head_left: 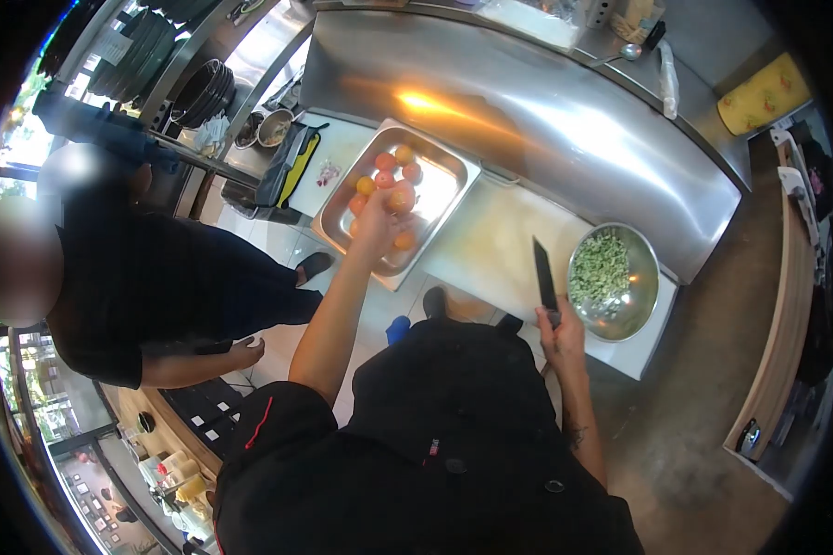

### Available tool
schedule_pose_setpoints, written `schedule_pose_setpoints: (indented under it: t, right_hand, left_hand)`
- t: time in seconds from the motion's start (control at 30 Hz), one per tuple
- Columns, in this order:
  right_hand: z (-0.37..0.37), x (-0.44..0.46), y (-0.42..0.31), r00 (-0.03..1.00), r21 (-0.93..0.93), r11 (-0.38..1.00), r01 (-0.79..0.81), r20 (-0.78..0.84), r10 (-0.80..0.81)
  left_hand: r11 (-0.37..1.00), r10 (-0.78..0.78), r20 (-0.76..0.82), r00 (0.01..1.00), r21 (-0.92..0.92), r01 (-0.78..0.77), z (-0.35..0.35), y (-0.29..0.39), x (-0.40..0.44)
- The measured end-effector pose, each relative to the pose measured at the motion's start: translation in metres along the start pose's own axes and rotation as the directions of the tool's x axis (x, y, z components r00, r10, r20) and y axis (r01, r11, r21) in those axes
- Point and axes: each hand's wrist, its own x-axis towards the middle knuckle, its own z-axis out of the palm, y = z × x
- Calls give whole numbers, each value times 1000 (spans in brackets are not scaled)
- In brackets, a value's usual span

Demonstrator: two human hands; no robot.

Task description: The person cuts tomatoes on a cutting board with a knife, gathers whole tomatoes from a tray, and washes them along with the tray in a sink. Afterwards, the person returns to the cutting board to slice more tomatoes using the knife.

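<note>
A deep metal tray (446, 190) holds several red and orange tomatoes (385, 162). Over its near part my left hand (379, 225) reaches in, fingers curled at a tomato (400, 198); whether it grips that tomato is unclear. My right hand (562, 335) is closed around the handle of a dark-bladed knife (544, 270), whose blade points away from me over the edge of the white cutting board (500, 236). Just right of the knife, a metal bowl (631, 326) contains chopped green vegetables (602, 268).
At the left stands another person (185, 277) in dark clothes, one hand (246, 352) low near the counter. Small chopped pieces (328, 172) lie on a board left of the tray. A curved steel backsplash (528, 111) rises behind.
</note>
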Motion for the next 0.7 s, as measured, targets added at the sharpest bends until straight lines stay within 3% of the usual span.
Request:
schedule_pose_setpoints:
  t: [0.07,0.1,0.13,0.2,0.27,0.33,0.37,0.47,0.57,0.6,0.67,0.7]
  right_hand:
    - [-4,-3,-1,999,-90,996,-23,-45,19]
    - [-4,-3,-4,997,-71,997,-36,-70,31]
    - [-5,-4,-4,996,-77,996,-47,-78,41]
    - [-4,-7,-3,990,-117,986,-117,-94,106]
    - [-1,-7,-2,984,-121,980,-158,-106,146]
    - [3,-12,11,986,-141,985,-98,-145,77]
    - [5,-15,-1,978,-93,987,-130,-173,113]
    - [18,-16,0,962,-49,986,-160,-230,145]
    - [24,-16,-11,943,-77,959,-271,-222,249]
    - [25,-17,-11,941,-79,958,-276,-228,252]
    - [31,-15,-10,940,-18,967,-253,-242,241]
    - [32,-15,-7,941,-14,968,-250,-239,239]
  left_hand:
    - [993,-49,32,998,112,45,-17,-8,13]
    - [988,-49,156,986,151,25,-28,-8,21]
    - [988,-60,166,984,151,35,-25,-6,18]
    - [836,30,112,993,541,-87,-21,-2,11]
    - [802,90,86,992,585,-123,0,15,-8]
    - [763,122,74,990,631,-141,9,6,-13]
    - [556,350,299,888,696,-454,17,0,-13]
    - [590,173,382,908,698,-406,53,-20,-26]
    - [274,182,412,893,851,-449,89,-66,-31]
    - [277,178,418,891,848,-453,98,-81,-29]
    - [356,38,276,960,894,-271,106,-108,-17]
    - [353,41,273,961,896,-270,105,-122,-9]
